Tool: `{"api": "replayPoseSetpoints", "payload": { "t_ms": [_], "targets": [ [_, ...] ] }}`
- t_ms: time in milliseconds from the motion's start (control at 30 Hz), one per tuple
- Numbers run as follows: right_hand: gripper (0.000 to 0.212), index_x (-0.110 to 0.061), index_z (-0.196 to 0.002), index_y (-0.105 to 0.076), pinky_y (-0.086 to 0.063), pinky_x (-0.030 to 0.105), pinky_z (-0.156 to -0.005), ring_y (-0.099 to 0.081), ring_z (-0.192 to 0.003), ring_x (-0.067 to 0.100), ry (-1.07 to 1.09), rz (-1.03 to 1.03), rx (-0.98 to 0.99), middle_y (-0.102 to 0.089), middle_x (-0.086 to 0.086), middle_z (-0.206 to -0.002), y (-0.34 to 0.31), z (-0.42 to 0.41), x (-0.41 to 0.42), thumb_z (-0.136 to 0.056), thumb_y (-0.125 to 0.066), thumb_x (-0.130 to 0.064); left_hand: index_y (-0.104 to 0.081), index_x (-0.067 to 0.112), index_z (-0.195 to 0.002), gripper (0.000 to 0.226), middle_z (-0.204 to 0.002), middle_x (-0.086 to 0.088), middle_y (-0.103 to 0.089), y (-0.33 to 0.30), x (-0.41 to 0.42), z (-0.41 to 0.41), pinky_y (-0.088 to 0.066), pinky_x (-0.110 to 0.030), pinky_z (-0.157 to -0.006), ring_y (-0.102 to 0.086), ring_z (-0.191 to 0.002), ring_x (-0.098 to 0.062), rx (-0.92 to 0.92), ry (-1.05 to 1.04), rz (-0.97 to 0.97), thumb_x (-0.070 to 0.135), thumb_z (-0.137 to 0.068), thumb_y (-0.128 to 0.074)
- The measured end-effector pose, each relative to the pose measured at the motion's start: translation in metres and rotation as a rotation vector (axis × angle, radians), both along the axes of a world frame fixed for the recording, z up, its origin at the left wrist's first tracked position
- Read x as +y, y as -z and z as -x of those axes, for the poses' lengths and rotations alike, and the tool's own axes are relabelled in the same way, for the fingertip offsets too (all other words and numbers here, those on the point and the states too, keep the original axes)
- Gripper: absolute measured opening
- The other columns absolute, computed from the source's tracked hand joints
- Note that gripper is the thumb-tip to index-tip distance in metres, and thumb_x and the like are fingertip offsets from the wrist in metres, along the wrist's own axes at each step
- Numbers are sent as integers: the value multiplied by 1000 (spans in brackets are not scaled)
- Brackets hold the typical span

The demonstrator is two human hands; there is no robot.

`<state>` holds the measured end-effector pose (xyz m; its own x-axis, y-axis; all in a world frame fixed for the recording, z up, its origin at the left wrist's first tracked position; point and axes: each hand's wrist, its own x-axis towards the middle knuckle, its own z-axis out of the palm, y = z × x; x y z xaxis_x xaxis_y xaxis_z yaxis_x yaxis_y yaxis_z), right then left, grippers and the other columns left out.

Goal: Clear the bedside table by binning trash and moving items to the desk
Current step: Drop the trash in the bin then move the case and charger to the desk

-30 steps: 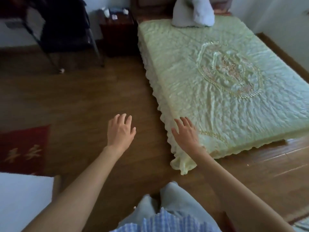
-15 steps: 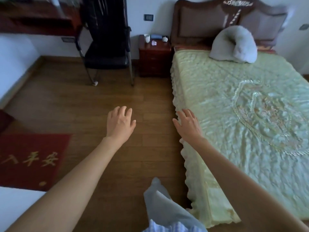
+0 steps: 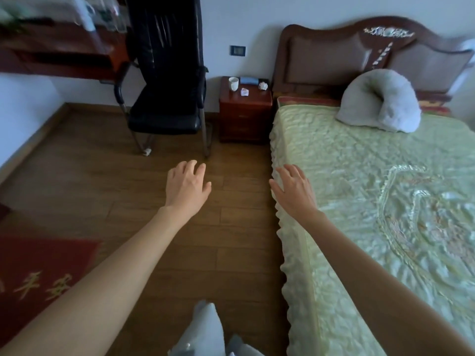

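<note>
Wooden floor runs up to a small red-brown bedside table wedged between a black chair and the bed, so the stuff to clear is well ahead of both hands; left hand hovers over the floor with its grip open and empty, right hand hangs just over the bed's frilly edge, same deal, fingers spread, holding nothing; on the table I count four things: one white cup at the back left corner, one blue flat item along the back edge, one small crumpled white-pink bit nearer the middle, one pale crumpled lump at the back right corner; too small to say which are actually trash; what could go wrong imo: the gap between chair and bed is tight, so a leg could clip the chair's metal foot; the cup sits right at the corner, so a sloppy reach for the scraps might knock it off; could also bin something that's meant for the desk, which is far left and already looks cluttered and blurry.
</note>
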<state>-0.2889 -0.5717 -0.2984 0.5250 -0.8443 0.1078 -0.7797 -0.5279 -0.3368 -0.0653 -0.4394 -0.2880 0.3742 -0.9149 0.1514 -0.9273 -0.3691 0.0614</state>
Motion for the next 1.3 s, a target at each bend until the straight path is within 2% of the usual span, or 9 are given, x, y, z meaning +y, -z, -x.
{"api": "replayPoseSetpoints", "payload": {
  "t_ms": [500,667,867,1133,1300],
  "targets": [
    [47,-12,-138,-45,-29,41,-111,-30,-139,23,92,59,1,-44,7,-144,-23,-144,-220,-97,-44,-35,-44,12,-137,51,-138,-11,-48,-6,-257,-150,-36,-41,-103,-42,-127,-28,4,104,33,38,-93,-49],
    [47,-12,-136,-46,-32,42,-109,-32,-137,23,110,55,13,-46,7,-141,-18,-181,-286,-96,-45,-36,-44,12,-137,51,-137,-12,-48,-2,-328,-181,-36,-43,-103,-42,-127,-28,20,143,30,37,-92,-52],
    [49,-15,-139,-44,-29,40,-112,-28,-140,22,92,7,58,-41,7,-146,4,-220,-375,-97,-43,-39,-50,9,-132,50,-133,-15,-53,20,-415,-221,-40,-46,-99,-47,-123,-32,54,128,20,34,-89,-58],
    [48,-15,-138,-45,-32,42,-112,-33,-138,25,96,-18,-21,-43,9,-145,14,-265,-536,-96,-44,-38,-43,13,-137,52,-139,-11,-47,29,-570,-263,-37,-43,-103,-43,-128,-28,31,101,2,38,-93,-50],
    [49,-14,-138,-45,-34,43,-110,-35,-137,25,77,-44,-1,-45,8,-143,16,-289,-614,-96,-45,-39,-47,11,-134,51,-136,-13,-51,34,-645,-281,-41,-44,-101,-46,-125,-30,63,81,-3,38,-91,-52]
  ]
}}
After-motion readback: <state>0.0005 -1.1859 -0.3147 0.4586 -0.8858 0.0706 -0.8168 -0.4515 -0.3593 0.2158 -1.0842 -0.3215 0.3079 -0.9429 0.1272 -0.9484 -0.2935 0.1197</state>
